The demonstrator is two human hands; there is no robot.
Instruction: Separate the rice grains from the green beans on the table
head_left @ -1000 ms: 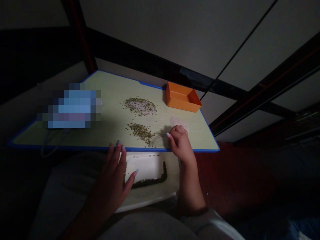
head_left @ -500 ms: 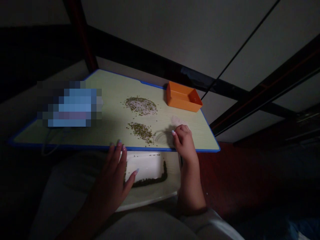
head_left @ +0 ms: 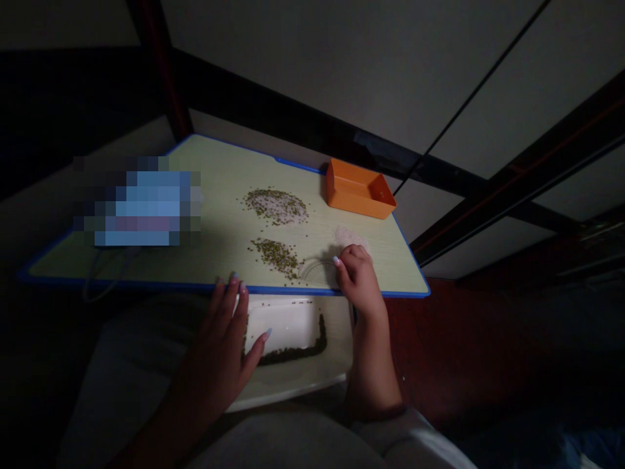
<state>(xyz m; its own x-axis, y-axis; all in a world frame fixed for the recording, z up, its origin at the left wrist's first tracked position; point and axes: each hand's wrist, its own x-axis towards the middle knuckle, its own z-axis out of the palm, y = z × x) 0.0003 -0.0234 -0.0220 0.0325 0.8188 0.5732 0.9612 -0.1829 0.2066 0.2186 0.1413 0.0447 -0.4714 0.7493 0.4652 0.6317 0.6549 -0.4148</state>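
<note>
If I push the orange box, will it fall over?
The box has thin-looking, straight walls, so it's probably light and stiff. It sits low on the table, so it would likely slide before tipping. It's near the table's edge, so a hard push might knock it off.

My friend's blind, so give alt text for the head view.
The right hand holds a clear curved piece beside green seeds on a table; a mixed pile, white grains and an orange box lie beyond. The left hand is at the table's edge, by a white tray.

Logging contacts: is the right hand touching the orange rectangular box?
Apart: the head view shows pale tabletop and white grains between the right hand and box.
</note>
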